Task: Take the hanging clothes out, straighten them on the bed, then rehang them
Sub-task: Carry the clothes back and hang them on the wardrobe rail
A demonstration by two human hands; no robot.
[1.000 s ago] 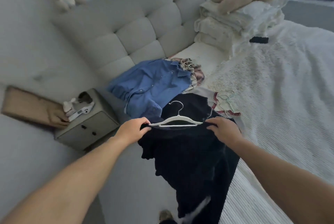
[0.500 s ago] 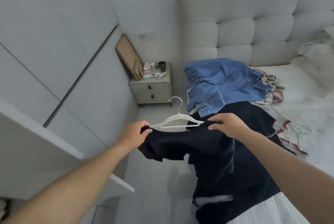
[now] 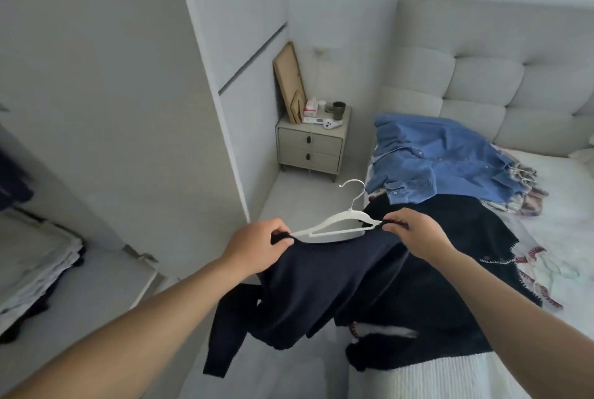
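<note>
A dark navy sweater (image 3: 321, 286) hangs on a white hanger (image 3: 337, 223) in the air beside the bed (image 3: 565, 205). My left hand (image 3: 257, 247) pinches its left shoulder and my right hand (image 3: 414, 231) pinches its right shoulder, at the hanger's two ends. The hanger's metal hook points up and away from me. A blue denim shirt (image 3: 450, 160) lies spread on the bed near the headboard. Another dark garment with stitched edging (image 3: 466, 244) lies on the bed under my right arm.
An open wardrobe door (image 3: 135, 109) stands to the left, with folded clothes (image 3: 35, 257) on a shelf inside. A small nightstand (image 3: 310, 144) with small items on top sits in the corner beside the padded headboard (image 3: 482, 83). A narrow strip of floor runs between wardrobe and bed.
My view has swung left from the bed toward the wardrobe. Both hands keep their grip on the sweater's shoulders, and the sweater now hangs off the bed's edge over the floor.
</note>
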